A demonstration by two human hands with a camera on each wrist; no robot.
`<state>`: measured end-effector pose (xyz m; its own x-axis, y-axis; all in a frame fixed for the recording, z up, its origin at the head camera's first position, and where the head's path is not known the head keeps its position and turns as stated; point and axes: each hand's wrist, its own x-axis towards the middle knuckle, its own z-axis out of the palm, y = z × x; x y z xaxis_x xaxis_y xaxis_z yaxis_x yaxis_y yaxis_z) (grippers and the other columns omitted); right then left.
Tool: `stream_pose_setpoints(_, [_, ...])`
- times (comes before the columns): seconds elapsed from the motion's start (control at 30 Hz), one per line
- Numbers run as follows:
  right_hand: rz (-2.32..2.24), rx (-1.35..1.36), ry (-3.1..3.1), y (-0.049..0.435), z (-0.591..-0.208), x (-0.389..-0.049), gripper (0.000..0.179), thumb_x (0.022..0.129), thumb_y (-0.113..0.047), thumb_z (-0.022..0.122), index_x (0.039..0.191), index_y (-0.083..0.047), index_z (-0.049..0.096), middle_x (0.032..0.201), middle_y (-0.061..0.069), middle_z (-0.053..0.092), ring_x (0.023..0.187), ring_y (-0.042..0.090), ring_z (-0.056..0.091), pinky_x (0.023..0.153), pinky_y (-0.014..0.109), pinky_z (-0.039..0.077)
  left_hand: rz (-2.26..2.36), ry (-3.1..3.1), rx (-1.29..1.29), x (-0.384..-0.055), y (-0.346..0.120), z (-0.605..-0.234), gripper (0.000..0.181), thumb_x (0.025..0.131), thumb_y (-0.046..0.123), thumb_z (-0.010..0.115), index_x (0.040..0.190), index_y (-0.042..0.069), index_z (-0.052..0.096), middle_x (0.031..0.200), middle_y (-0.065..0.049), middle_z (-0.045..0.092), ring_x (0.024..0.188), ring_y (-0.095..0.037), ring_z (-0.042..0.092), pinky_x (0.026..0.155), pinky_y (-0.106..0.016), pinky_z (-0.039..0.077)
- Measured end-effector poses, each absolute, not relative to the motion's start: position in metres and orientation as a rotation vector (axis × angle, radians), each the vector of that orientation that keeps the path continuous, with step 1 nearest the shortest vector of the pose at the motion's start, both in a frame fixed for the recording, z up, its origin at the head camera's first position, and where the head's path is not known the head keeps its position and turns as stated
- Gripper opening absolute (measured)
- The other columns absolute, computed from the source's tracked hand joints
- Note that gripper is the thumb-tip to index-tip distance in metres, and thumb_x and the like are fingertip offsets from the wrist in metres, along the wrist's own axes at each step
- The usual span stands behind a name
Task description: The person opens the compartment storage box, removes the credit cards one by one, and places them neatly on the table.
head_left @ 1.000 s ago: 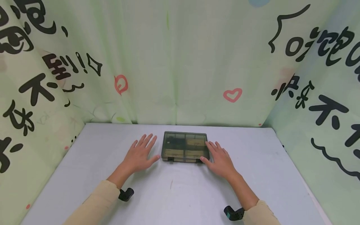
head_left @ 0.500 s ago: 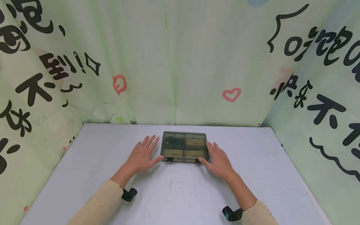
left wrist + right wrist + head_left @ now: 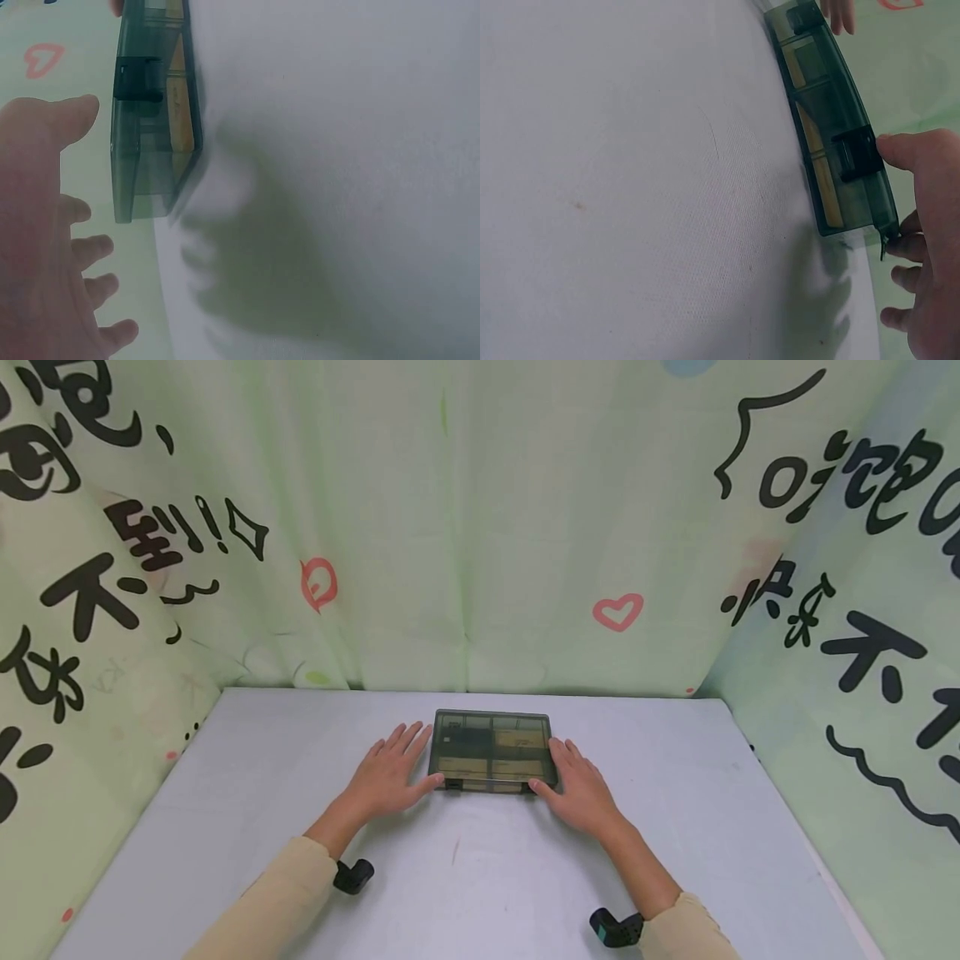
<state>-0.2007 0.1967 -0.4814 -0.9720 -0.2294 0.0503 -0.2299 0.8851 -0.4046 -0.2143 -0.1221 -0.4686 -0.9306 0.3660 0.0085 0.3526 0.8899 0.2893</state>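
Observation:
A flat, see-through dark plastic compartment box (image 3: 492, 752) lies lid down-flat on the white table, with tan pieces and a dark area showing through its lid. Two black latches (image 3: 857, 154) sit along its front side. My left hand (image 3: 386, 777) is spread at the box's left side, thumb by the front left corner; in the left wrist view the thumb (image 3: 79, 120) appears apart from the box. At the right side, my right hand (image 3: 583, 789) touches the box with fairly straight fingers, its thumb (image 3: 900, 148) at the right latch. The contact of its other fingers is partly hidden.
The white table (image 3: 457, 877) reaches back to a pale green curtain (image 3: 465, 568) with black writing and red hearts. The curtain also encloses both sides. A small black camera (image 3: 354, 877) is on the left wrist, another black camera (image 3: 617, 928) on the right.
My left hand has moved right, closer to the box's left edge, with its fingers still spread. The right hand stays at the box's right side, and the box looks unmoved.

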Motion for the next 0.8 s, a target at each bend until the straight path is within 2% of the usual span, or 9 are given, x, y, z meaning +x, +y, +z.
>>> stream_pose_setpoints(0.4, [0.704, 0.37, -3.058, 0.192, -0.479, -0.2, 0.08, 0.095, -0.044, 0.055, 0.152, 0.001, 0.022, 0.157, 0.023, 0.027, 0.146, 0.042, 0.023, 0.113, 0.061, 0.028, 0.528, 2.977, 0.602, -0.216, -0.113, -0.471, 0.08, 0.094, 0.059, 0.047, 0.156, 0.015, 0.021, 0.161, -0.011, 0.022, 0.148, -0.033, 0.023, 0.116, -0.054, 0.028])
stream_pose_setpoints(0.8, [0.96, 0.282, -3.098, 0.186, -0.48, -0.201, 0.078, 0.097, -0.034, 0.054, 0.155, -0.003, 0.012, 0.163, 0.018, 0.009, 0.146, 0.041, 0.023, 0.111, 0.061, 0.029, 0.563, 2.939, 0.568, -0.218, -0.107, -0.478, 0.082, 0.093, 0.06, 0.047, 0.156, 0.017, 0.018, 0.161, -0.011, 0.023, 0.147, -0.031, 0.028, 0.111, -0.054, 0.035])
